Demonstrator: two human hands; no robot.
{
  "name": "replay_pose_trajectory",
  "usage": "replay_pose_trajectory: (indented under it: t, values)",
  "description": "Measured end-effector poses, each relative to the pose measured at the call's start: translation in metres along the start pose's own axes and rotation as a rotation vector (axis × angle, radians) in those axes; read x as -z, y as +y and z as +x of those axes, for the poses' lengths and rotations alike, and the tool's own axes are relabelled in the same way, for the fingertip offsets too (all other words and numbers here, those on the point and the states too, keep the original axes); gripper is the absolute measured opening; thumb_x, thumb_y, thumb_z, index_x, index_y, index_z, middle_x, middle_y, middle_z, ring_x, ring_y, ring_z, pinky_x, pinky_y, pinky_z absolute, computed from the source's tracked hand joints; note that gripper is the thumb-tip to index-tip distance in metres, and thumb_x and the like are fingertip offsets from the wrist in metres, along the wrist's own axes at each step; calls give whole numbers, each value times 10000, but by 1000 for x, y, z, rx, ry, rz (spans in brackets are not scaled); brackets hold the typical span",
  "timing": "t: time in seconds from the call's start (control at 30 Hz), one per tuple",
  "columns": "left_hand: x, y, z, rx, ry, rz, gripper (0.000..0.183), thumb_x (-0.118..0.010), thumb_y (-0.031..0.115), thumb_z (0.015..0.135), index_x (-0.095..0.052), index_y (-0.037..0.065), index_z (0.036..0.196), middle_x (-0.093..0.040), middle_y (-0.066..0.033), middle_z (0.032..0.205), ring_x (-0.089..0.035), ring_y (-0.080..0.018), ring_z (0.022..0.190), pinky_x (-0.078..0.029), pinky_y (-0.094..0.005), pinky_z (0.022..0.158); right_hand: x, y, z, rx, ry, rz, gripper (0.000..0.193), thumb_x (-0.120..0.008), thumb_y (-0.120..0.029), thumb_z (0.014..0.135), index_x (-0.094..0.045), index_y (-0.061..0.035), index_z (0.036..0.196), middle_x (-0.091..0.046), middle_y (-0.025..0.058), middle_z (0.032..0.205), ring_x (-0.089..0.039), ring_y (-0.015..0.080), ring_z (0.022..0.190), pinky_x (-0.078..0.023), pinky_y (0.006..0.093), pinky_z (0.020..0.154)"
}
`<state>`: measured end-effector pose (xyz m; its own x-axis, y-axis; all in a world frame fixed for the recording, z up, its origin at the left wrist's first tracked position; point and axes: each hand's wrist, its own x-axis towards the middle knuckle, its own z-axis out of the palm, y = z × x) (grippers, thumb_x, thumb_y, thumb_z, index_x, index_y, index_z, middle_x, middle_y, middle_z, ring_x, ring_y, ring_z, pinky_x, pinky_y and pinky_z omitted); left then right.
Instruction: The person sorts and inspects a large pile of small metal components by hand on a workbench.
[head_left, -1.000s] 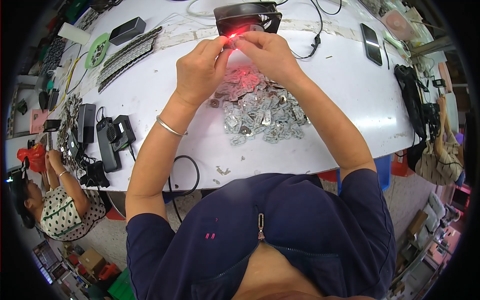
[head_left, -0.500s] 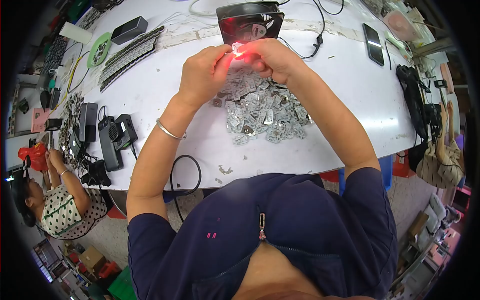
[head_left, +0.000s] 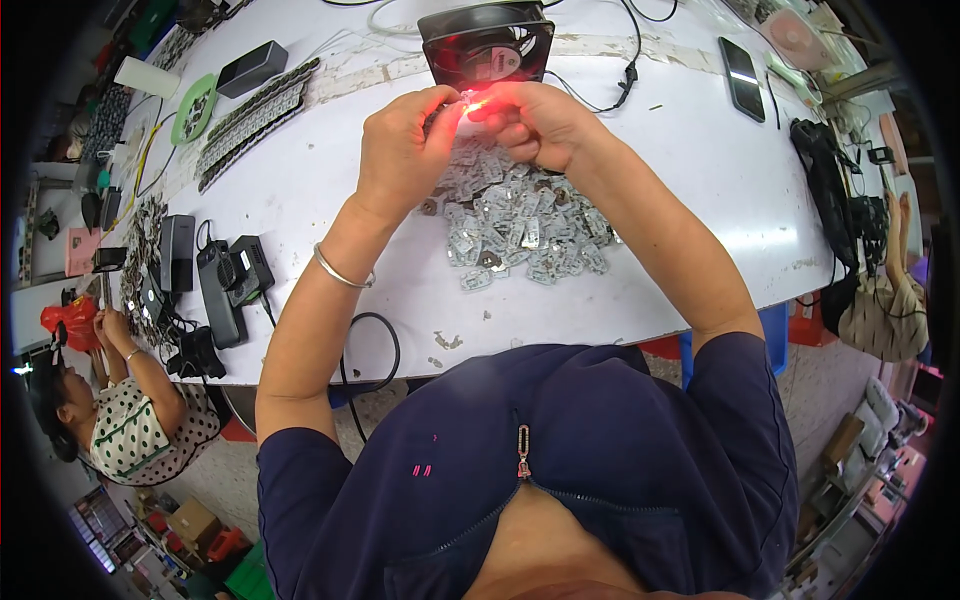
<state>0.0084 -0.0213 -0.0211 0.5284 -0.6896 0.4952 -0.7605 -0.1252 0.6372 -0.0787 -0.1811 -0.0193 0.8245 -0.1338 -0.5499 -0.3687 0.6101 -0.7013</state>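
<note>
My left hand and my right hand meet at the far side of the pile, just in front of a black square fan. Pinched between their fingertips is a small whitish part, lit bright red. The glare and my fingers hide its exact shape. Both hands are closed, thumbs against forefingers, and the right one has its other fingers curled in. Below them lies a loose pile of small flat, clear-and-silver pieces, with a few dark round bits among them.
On the left stand a green tray, a dark box, strips of dark pieces and black chargers. A phone lies at right. A cable loops near the front edge. A co-worker sits at left.
The small part has turned between my fingertips and shows less of its pale face. My hands stay together in front of the fan; the whole view has shifted slightly.
</note>
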Motion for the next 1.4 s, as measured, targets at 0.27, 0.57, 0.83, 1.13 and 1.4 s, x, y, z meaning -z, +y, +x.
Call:
replay_pose_trajectory:
  t: [0.27,0.57,0.83,1.13,1.4]
  values:
    - [-7,5,0,33,-68,-27,157,-691,108,855,-690,7,974,-689,-91,804,-635,-152,699,-505,-280,660,16,5,-12,179,15,-209,226,-617,-191,856,-641,16,771,-532,10,628,-387,76,474,-279,264,391]
    - [-2,29,-13,19,-467,-76,245,-610,89,826,-651,22,1058,-675,-174,927,-652,-354,866,-526,-416,759,29,29,-79,800,222,-1230,226,-573,-180,901,-600,6,776,-597,189,740,-591,350,728,-460,425,667]
    - [15,41,-8,-188,-482,-202,658,-512,-49,801,-348,90,1423,-521,-196,1258,-612,-386,982,-516,-447,822,11,22,-72,760,7,-1009,148,-615,-125,885,-669,12,890,-615,135,740,-568,240,667,-453,353,634]
    - [29,43,-11,-147,-492,-322,729,-547,-68,793,-301,83,1462,-483,-203,1307,-524,-382,1160,-460,-426,956,20,28,-63,583,-115,-781,164,-592,-119,923,-656,30,898,-601,26,734,-527,93,689,-424,271,622]
    - [24,41,-16,-197,-512,-281,789,-553,-75,814,-230,133,1503,-471,-197,1296,-587,-393,1050,-515,-438,864,16,22,-72,567,-142,-784,177,-569,-117,942,-653,35,906,-598,13,736,-509,75,674,-421,249,616]
